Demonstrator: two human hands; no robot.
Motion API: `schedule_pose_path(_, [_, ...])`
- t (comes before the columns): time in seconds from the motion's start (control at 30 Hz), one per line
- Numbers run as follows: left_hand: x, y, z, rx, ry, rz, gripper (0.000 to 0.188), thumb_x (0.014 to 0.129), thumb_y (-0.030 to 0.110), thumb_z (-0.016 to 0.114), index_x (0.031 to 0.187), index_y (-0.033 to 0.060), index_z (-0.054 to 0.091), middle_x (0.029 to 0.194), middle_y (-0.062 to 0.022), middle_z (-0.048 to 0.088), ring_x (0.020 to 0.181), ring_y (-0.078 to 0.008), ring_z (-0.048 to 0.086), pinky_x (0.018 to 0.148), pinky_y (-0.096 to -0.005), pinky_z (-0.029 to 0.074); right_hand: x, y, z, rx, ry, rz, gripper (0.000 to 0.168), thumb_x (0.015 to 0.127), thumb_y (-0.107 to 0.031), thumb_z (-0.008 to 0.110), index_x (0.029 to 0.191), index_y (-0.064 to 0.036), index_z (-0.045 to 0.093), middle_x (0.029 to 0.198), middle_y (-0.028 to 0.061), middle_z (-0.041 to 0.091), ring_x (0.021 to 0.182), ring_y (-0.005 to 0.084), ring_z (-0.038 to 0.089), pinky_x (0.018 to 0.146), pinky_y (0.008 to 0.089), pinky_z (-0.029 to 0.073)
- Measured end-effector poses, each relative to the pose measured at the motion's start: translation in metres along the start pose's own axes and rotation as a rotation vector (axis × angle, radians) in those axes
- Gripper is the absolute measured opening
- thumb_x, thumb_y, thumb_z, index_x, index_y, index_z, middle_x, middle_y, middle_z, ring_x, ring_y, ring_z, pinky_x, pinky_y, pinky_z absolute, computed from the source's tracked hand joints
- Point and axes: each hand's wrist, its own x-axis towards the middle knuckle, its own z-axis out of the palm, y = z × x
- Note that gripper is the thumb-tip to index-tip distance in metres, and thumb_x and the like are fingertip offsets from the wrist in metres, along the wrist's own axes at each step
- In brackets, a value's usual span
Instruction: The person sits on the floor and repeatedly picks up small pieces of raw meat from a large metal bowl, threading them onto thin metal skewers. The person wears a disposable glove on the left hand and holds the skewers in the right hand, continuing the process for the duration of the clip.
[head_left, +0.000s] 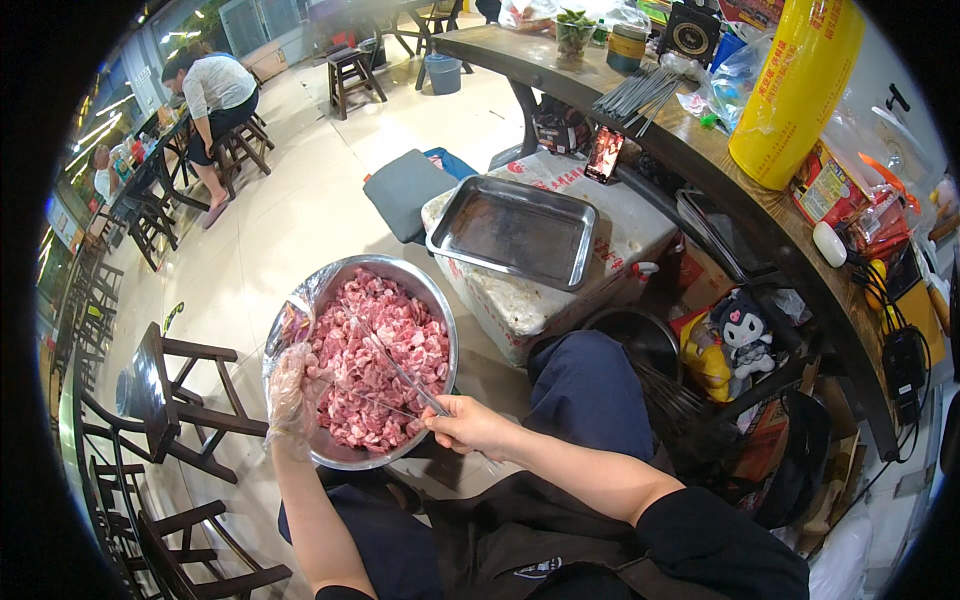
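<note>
A steel basin full of small pieces of raw meat stands in front of me, close to my knees. My right hand is bare and grips several thin metal skewers over the basin's near right rim. Most of them point up and left across the meat; one slants towards my left hand. That hand wears a clear plastic glove and is at the basin's left side, by the skewer's tip. What its fingers hold is too small to tell. A clear plastic bag with purplish contents lies against the left rim.
A metal tray rests on a white foam box ahead. More skewers and a lit phone are at the wooden counter on the right. Wooden stools stand left; a seated person bends forward farther off.
</note>
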Motion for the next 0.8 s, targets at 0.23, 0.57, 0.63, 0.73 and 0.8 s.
schedule_pose_path(0.23, [0.014, -0.017, -0.001, -0.252, 0.078, 0.111, 0.013, 0.100, 0.019, 0.049, 0.100, 0.0072, 0.054, 0.074, 0.0021, 0.051, 0.054, -0.0066, 0.044, 0.053, -0.0183, 0.041, 0.002, 0.011, 0.016, 0.059, 0.040, -0.027, 0.007, 0.096, -0.015, 0.052, 0.099, -0.009, 0.051, 0.062, -0.0017, 0.049, 0.045, 0.0051, 0.034, 0.040, 0.0220, 0.023])
schedule_pose_path(0.57, [0.019, -0.026, -0.003, -0.605, 0.208, -0.050, 0.022, 0.100, 0.022, 0.046, 0.083, 0.0095, 0.052, 0.064, 0.0029, 0.047, 0.046, -0.0084, 0.037, 0.043, -0.0215, 0.034, 0.007, 0.021, 0.024, 0.069, 0.014, -0.068, 0.007, 0.096, -0.016, 0.051, 0.101, -0.010, 0.051, 0.061, -0.0025, 0.048, 0.046, 0.0042, 0.034, 0.040, 0.0216, 0.023])
schedule_pose_path(0.63, [0.026, -0.029, -0.020, -0.665, 0.142, -0.087, 0.023, 0.100, 0.022, 0.047, 0.080, 0.0105, 0.051, 0.063, 0.0033, 0.046, 0.045, -0.0083, 0.036, 0.042, -0.0220, 0.033, 0.006, 0.020, 0.022, 0.088, -0.009, -0.066, 0.007, 0.097, -0.016, 0.051, 0.100, -0.010, 0.051, 0.061, -0.0027, 0.048, 0.046, 0.0040, 0.034, 0.041, 0.0215, 0.023])
schedule_pose_path(0.73, [0.027, -0.026, -0.025, -0.671, 0.107, -0.067, 0.019, 0.099, 0.021, 0.049, 0.081, 0.0132, 0.050, 0.062, 0.0044, 0.045, 0.044, -0.0073, 0.036, 0.040, -0.0225, 0.032, 0.005, 0.018, 0.024, 0.095, -0.013, -0.068, 0.007, 0.097, -0.016, 0.051, 0.099, -0.010, 0.051, 0.061, -0.0029, 0.048, 0.045, 0.0039, 0.034, 0.041, 0.0212, 0.023])
schedule_pose_path(0.8, [0.025, -0.026, -0.020, -0.601, 0.144, -0.043, 0.019, 0.099, 0.021, 0.049, 0.081, 0.0132, 0.050, 0.062, 0.0047, 0.044, 0.044, -0.0074, 0.035, 0.040, -0.0227, 0.032, 0.006, 0.019, 0.025, 0.102, -0.011, -0.065, 0.006, 0.096, -0.016, 0.051, 0.099, -0.010, 0.050, 0.061, -0.0030, 0.048, 0.045, 0.0038, 0.034, 0.041, 0.0210, 0.023])
